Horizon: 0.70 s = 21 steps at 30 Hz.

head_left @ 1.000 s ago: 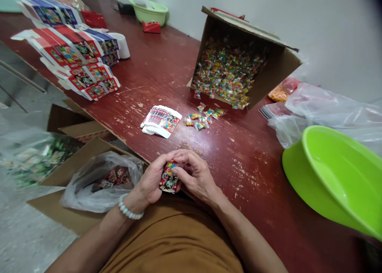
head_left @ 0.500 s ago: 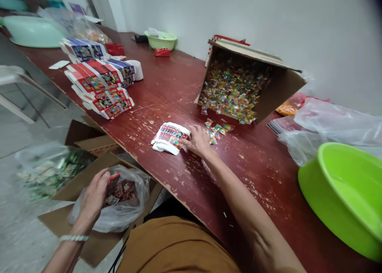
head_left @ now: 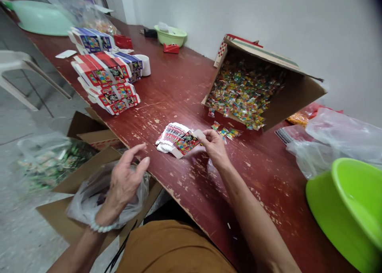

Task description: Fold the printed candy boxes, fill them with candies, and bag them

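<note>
A fanned stack of flat red-and-white printed cartons (head_left: 170, 135) lies on the table's front part. My right hand (head_left: 215, 147) pinches the white end flap of the rightmost flat carton (head_left: 187, 143), which still overlaps the stack. Left of the stack, my left hand (head_left: 128, 177) hovers empty, its thumb and fingers apart. Below it, a clear plastic bag (head_left: 86, 203) lines an open cardboard box (head_left: 53, 221); the hand and wrist hide much of its contents. Several wrapped candies (head_left: 227, 132) lie just behind my right hand.
A tipped cardboard box (head_left: 294, 94) spills many wrapped candies (head_left: 244, 94) at the back. Bundled cartons (head_left: 101, 72) are piled at left. A lime-green basin (head_left: 343, 209) and plastic bags (head_left: 337, 125) occupy the right. On the floor lies a bag of green packets (head_left: 56, 161).
My left hand has risen from the lined box toward the table edge and opened. My right hand has gripped the end carton and drawn it slightly right from the stack. The view shifted slightly.
</note>
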### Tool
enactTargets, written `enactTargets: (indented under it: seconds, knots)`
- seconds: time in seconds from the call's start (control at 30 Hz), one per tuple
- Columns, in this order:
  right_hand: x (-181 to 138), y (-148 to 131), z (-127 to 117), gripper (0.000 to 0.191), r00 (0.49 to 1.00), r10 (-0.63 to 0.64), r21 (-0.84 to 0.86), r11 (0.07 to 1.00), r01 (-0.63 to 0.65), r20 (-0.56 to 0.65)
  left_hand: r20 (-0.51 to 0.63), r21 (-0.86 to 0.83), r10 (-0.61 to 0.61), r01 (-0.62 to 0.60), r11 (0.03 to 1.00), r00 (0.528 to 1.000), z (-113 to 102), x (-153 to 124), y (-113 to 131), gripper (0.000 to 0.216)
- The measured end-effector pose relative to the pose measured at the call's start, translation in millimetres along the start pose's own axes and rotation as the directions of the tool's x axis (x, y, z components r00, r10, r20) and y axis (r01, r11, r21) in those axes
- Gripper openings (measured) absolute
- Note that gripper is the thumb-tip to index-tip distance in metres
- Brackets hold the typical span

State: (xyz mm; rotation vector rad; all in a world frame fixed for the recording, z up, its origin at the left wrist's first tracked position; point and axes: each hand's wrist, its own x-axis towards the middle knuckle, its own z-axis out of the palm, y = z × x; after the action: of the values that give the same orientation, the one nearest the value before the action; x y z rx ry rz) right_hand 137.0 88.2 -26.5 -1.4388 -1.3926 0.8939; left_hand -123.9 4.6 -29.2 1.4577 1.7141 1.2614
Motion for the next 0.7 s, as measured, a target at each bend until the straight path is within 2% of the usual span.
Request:
enactTargets:
  seconds: [0.03, 0.07, 0.1, 0.13, 0.17, 0.2, 0.23, 0.27, 0.3, 0.33, 0.37, 0.5, 0.6, 0.7]
  knots:
    - [-8, -6, -5, 0.034, 0.998, -0.002, 0.163, 0.987, -0.009, 0.069, 0.099, -0.120, -0.022, 0.034, 0.992, 0.995, 7, 0, 14, 0.050]
    - [-18, -13, -11, 0.034, 0.989, -0.020, 0.282, 0.959, -0.021, 0.144, 0.239, -0.250, -0.050, 0.112, 0.962, 0.970, 13, -1, 26, 0.052]
    - [-27, -19, -16, 0.034, 0.975, -0.043, 0.356, 0.934, -0.039, 0.218, 0.418, -0.354, -0.066, 0.229, 0.907, 0.906, 19, -2, 36, 0.053]
    - [-37, -26, -21, 0.033, 0.956, -0.061, 0.396, 0.916, -0.060, 0.286, 0.605, -0.412, -0.048, 0.365, 0.835, 0.795, 24, -5, 43, 0.055]
    - [-46, -31, -25, 0.032, 0.935, -0.073, 0.414, 0.907, -0.083, 0.346, 0.764, -0.420, 0.000, 0.498, 0.758, 0.645, 30, -8, 48, 0.057]
    - [-54, -36, -29, 0.032, 0.915, -0.081, 0.421, 0.901, -0.102, 0.395, 0.874, -0.384, 0.062, 0.607, 0.696, 0.482, 35, -11, 52, 0.060]
    - [-61, -39, -31, 0.031, 0.898, -0.086, 0.426, 0.897, -0.119, 0.432, 0.934, -0.329, 0.121, 0.679, 0.656, 0.335, 39, -15, 54, 0.061]
    - [-67, -42, -33, 0.031, 0.884, -0.090, 0.431, 0.892, -0.133, 0.459, 0.959, -0.284, 0.166, 0.719, 0.634, 0.231, 43, -20, 55, 0.060]
    - [-72, -43, -34, 0.031, 0.873, -0.095, 0.438, 0.887, -0.144, 0.479, 0.966, -0.257, 0.192, 0.739, 0.623, 0.174, 45, -24, 56, 0.058]
    - [-76, -44, -36, 0.030, 0.866, -0.101, 0.449, 0.881, -0.151, 0.490, 0.966, -0.252, 0.200, 0.749, 0.613, 0.162, 47, -28, 56, 0.055]
    - [-80, -45, -37, 0.029, 0.862, -0.109, 0.459, 0.875, -0.154, 0.496, 0.965, -0.259, 0.201, 0.752, 0.606, 0.171, 49, -31, 57, 0.053]
    - [-91, -49, -41, 0.035, 0.849, -0.146, 0.477, 0.868, -0.137, 0.509, 0.948, -0.318, 0.190, 0.736, 0.598, 0.256, 49, -38, 60, 0.055]
    - [-100, -51, -43, 0.050, 0.846, -0.175, 0.464, 0.881, -0.094, 0.504, 0.937, -0.336, 0.147, 0.700, 0.630, 0.318, 48, -42, 63, 0.038]
    - [-106, -48, -43, 0.061, 0.869, -0.176, 0.443, 0.895, -0.054, 0.463, 0.915, -0.354, 0.107, 0.648, 0.674, 0.389, 48, -44, 66, 0.028]
